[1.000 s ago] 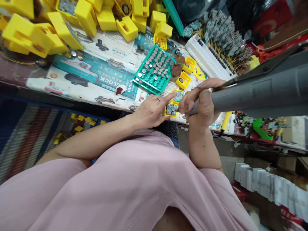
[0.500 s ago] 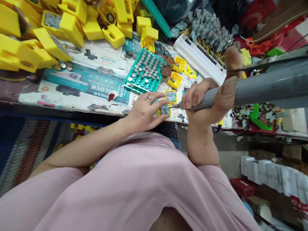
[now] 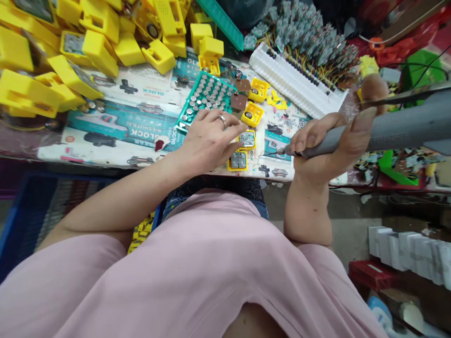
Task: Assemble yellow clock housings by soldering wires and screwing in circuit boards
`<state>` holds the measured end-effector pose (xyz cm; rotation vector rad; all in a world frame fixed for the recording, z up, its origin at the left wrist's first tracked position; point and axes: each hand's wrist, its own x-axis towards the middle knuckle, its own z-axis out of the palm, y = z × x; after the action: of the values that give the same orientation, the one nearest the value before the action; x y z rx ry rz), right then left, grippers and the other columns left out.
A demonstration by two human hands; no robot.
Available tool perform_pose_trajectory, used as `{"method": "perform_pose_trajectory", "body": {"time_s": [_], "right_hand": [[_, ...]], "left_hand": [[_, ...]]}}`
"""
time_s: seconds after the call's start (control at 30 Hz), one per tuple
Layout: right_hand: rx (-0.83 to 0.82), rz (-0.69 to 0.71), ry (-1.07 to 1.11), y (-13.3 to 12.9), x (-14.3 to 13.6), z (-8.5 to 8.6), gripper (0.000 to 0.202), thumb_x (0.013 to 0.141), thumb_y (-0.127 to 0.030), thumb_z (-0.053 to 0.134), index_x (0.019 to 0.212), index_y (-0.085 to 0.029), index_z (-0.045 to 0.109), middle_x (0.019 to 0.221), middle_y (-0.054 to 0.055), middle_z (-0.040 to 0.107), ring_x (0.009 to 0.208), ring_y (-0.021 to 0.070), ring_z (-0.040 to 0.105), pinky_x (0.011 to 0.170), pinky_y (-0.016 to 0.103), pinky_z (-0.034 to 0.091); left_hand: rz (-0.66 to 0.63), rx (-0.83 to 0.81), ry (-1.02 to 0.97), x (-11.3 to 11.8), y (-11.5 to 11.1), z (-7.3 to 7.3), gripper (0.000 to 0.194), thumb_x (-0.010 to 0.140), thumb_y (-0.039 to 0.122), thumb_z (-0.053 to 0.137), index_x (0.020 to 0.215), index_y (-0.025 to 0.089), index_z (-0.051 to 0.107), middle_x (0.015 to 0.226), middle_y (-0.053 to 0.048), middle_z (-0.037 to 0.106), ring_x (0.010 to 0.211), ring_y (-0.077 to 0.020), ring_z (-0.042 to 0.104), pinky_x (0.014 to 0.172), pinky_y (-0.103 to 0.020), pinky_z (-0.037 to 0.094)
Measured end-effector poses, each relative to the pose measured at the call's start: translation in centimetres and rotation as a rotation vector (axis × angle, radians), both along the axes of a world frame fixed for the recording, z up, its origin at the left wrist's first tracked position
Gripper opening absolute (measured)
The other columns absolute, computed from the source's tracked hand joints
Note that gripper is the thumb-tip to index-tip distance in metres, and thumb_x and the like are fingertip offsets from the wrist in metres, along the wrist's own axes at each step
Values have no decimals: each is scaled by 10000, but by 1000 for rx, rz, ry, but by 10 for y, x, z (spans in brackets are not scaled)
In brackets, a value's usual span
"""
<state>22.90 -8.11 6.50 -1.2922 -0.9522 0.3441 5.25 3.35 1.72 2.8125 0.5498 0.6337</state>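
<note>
My left hand (image 3: 207, 141) hovers over the table's near edge, palm down with its fingers apart, beside two small yellow housings with grey inserts. The upper housing (image 3: 247, 139) lies at its fingertips; the lower housing (image 3: 238, 160) sits just below them. My right hand (image 3: 327, 143) is wrapped round a grey electric screwdriver (image 3: 394, 124), whose thin bit points left, above the printed sheet and apart from both housings. A teal tray (image 3: 211, 91) of round silver parts lies behind my left hand, which covers its near corner. Two more open yellow housings (image 3: 252, 114) stand behind the first pair.
Yellow shells (image 3: 102, 51) are heaped at the back left. A white foam rack (image 3: 299, 82) stands at the back centre beside a pile of grey wired parts (image 3: 306, 37). Green pieces (image 3: 396, 169) and wires lie on the right. A blue crate (image 3: 21, 206) is below left.
The screwdriver in my right hand has moved right, its bit away from the lower housing. My left hand has shifted up and left from around that housing, over the tray's near corner.
</note>
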Motion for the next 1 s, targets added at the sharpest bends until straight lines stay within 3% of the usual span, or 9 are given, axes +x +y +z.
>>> {"method": "perform_pose_trajectory", "body": {"time_s": [0.13, 0.3, 0.53, 0.67, 0.77, 1.0], "right_hand": [[245, -89, -35, 0, 7, -6, 399, 939, -517, 520, 1269, -295, 524, 516, -105, 294, 331, 99, 385, 333, 237, 321], [374, -65, 8, 3, 4, -7, 288, 916, -449, 600, 1161, -298, 591, 490, -119, 323, 313, 70, 376, 305, 202, 274], [299, -113, 27, 1, -1, -11, 346, 892, -465, 626, 1177, -288, 539, 483, -127, 357, 332, 84, 349, 349, 234, 293], [240, -125, -30, 2, 1, -16, 438, 898, -596, 578, 1250, -343, 513, 487, -126, 273, 328, 80, 332, 365, 221, 300], [210, -146, -34, 3, 1, -16, 556, 863, -639, 598, 1307, -318, 505, 479, -131, 267, 322, 77, 306, 344, 222, 291], [209, -142, 51, -3, -4, -8, 367, 878, -500, 619, 1157, -269, 560, 471, -119, 340, 343, 91, 347, 364, 254, 315]], "left_hand": [[-71, 12, 107, -17, -17, 2, 384, 929, 440, 574, 1200, 181, 653, 1130, -111, 711, 1033, -294, 641, 863, -420, 460], [-107, 43, 201, -18, -25, 9, 391, 936, 367, 570, 1265, 166, 638, 1000, -108, 746, 949, -278, 663, 824, -406, 466], [-99, 201, 172, -18, -28, 15, 331, 968, 256, 513, 1270, 212, 643, 995, -72, 754, 955, -240, 682, 839, -383, 468], [-117, 162, 221, -18, -25, 17, 311, 966, 272, 522, 1238, 193, 649, 1052, -88, 751, 968, -237, 693, 841, -370, 474], [-181, 131, 346, -13, -22, 25, 319, 971, 251, 501, 1252, 177, 633, 1033, -101, 752, 955, -249, 699, 831, -369, 480], [-344, 221, 501, -1, -16, 40, 337, 898, 78, 406, 1070, 152, 687, 737, -93, 713, 764, -244, 697, 737, -359, 496]]}}
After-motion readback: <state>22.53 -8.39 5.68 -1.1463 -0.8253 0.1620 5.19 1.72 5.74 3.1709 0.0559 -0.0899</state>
